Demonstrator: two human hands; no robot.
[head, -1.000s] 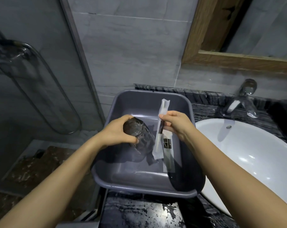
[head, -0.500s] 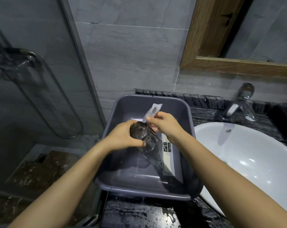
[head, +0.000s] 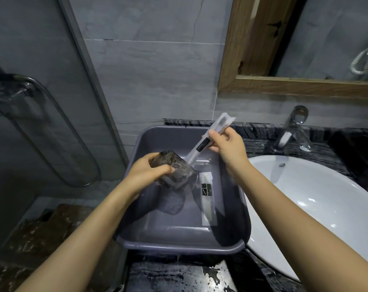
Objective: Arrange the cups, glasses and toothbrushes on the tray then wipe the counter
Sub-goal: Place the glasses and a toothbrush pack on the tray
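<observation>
Holding: my left hand [head: 146,172] grips the glass [head: 174,172].
Pinching: my right hand [head: 227,144] grips a wrapped toothbrush [head: 208,140], pointing to 1 o'clock.
Under: grey tray [head: 179,243].

glass [head: 174,173] – dark, tilted, over grey tray [head: 179,243] | wrapped toothbrush [head: 208,142] – slanted above | second packet [head: 208,199] flat inside

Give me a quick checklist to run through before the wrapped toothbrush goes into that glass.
1. Left hand has a firm hold on the glass: ok.
2. Right hand pinches the wrapped toothbrush: ok.
3. Toothbrush tip at the glass mouth: cannot tell, glass is see-through.
4. Glass upright: not ok, tilted.
5. Tray beneath both: ok.
6. Second wrapped toothbrush lies flat in the tray, clear of the glass: ok.
</observation>
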